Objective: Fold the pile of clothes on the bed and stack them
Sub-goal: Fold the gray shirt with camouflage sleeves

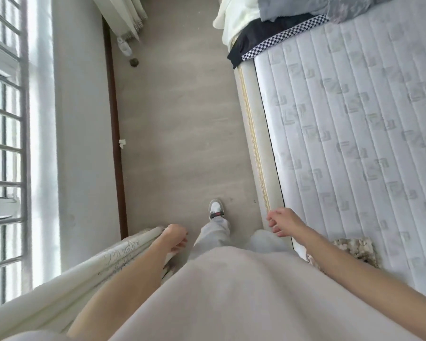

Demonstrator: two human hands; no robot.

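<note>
- Head view: the person stands on a wood-look floor [182,119] in the lane between a window wall on the left and the bed [354,143] on the right.
- Left hand [175,238]: hangs beside the left thigh, fingers loosely curled, nothing in its grasp. It is just beside the edge of a cream curtain [89,274]; contact with the curtain cannot be confirmed.
- Right hand [284,221]: hangs over the near edge of the bed, fingers loosely curled and relaxed, nothing held.
- Clothes [293,18]: lie at the far end of the bed, well apart from both hands. The visible items are a cream piece hanging over the bed edge, a grey piece behind it, and a black piece [261,38] with a checkered band draped over the mattress corner.
- Mattress surface: white, quilted in stripes, with a repeated grey mark.
- Mottled cloth [357,249]: lies on the mattress close to the right forearm.
- One shoe [215,209]: white and grey, planted on the floor ahead of the body, below light grey trousers.
- Window [5,143]: barred, at the left edge, bright with daylight.
</note>
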